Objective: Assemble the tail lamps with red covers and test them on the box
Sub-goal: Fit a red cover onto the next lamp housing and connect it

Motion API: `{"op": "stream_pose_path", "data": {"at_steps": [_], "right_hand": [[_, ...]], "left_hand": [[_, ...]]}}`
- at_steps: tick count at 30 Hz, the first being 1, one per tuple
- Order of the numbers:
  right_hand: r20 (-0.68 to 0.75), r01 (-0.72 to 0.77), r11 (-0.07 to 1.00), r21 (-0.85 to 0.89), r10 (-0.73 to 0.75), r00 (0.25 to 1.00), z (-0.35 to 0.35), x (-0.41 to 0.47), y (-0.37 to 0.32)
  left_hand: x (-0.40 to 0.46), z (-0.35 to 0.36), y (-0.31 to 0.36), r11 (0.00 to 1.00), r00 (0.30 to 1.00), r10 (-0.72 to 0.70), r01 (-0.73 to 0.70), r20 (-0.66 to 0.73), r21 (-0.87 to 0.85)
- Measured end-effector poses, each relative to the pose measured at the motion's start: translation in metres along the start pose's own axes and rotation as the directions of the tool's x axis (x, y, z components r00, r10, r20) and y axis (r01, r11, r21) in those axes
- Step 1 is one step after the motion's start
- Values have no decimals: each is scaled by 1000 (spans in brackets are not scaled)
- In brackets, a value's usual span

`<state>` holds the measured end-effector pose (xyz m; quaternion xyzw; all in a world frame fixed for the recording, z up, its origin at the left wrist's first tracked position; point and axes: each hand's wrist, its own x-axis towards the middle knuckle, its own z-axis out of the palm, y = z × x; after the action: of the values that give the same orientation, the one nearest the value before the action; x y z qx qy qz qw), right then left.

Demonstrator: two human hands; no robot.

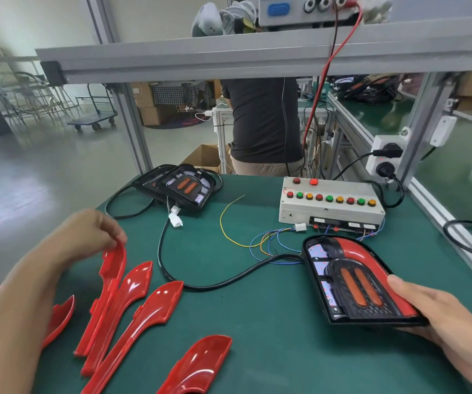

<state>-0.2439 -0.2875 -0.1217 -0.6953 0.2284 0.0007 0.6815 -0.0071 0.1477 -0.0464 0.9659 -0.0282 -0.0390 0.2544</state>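
Fingers of the left hand (87,237) are curled loosely, and the upper tip of a long glossy red plastic cover (109,294) is pinched between thumb and fingertips. That cover is raised on its edge, its long axis running from the hand down toward the near edge of the green bench mat (257,322). Four more red covers (149,317) lie beside and below it on the mat, their broad ends pointing up and to the right.

The right hand (442,319) is wrapped round the near right corner of a black tail lamp fitted with a curved red strip and two orange bars (357,285), thumb laid on top, the other fingers hidden beneath. The lamp's rounded end points away, toward the white test box with a row of red, green and yellow buttons (334,206), which stands just beyond it. A black cable (229,280) leaves the lamp's left side. A second black tail lamp without red cover (181,189) rests left of the box.
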Motion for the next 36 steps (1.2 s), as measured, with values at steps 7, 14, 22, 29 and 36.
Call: {"op": "stream_pose_path", "data": {"at_steps": [7, 14, 22, 29, 36], "right_hand": [[-9, -25, 1000, -8, 25, 1000, 4, -4, -6], [-34, -18, 1000, -14, 18, 999, 6, -2, -6], [-308, 83, 961, -264, -166, 937, 8, -6, -14], [28, 386, 854, -349, -402, 915, 54, -43, -45], [103, 474, 847, -239, -464, 880, 55, -51, -49]], "left_hand": [[8, -6, 75, 958, 966, 99, -158, -239, -238], [-10, 37, 149, 839, 943, 313, -331, -113, -432], [-26, 79, 187, 613, 905, 423, -328, -52, -719], [-45, 128, 222, 211, 875, 484, -93, 21, -973], [-49, 148, 237, 63, 848, 530, -37, 2, -997]]}}
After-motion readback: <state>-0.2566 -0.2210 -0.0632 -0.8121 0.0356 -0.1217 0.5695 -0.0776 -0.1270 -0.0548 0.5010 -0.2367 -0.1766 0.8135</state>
